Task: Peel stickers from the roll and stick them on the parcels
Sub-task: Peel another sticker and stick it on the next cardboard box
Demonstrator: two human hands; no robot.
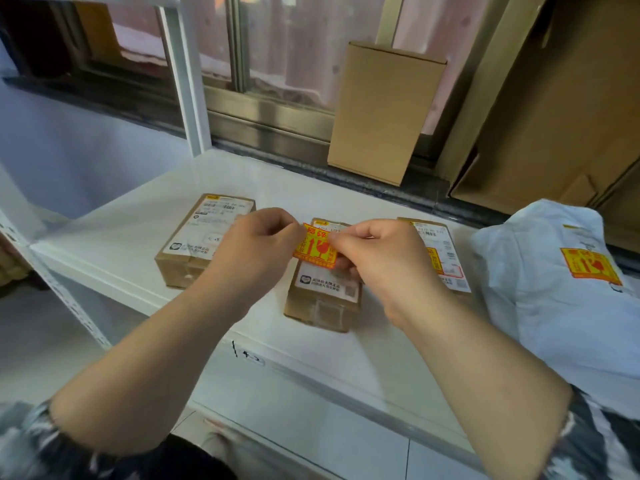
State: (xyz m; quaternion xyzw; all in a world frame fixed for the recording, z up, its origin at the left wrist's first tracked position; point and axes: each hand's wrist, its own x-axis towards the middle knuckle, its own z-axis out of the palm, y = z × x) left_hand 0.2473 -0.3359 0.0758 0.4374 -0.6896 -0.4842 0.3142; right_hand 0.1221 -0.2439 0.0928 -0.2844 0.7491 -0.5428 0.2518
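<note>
Three small cardboard parcels lie on the white shelf (114, 233). My left hand (256, 251) and my right hand (377, 258) both pinch a yellow and red fragile sticker (313, 251), held just above the middle parcel (322, 299). The left parcel (204, 233) carries only a white shipping label. The right parcel (441, 258) has a yellow sticker on its label and is partly hidden behind my right hand. A white plastic mailer bag (554, 299) at the right also bears a yellow sticker. The sticker roll is not in view.
A plain cardboard box (381, 112) leans upright against the window frame behind the shelf. Large flattened cardboard (561, 109) stands at the back right. A white shelf upright (187, 77) rises at the left. The shelf's front edge (311, 372) runs diagonally below my hands.
</note>
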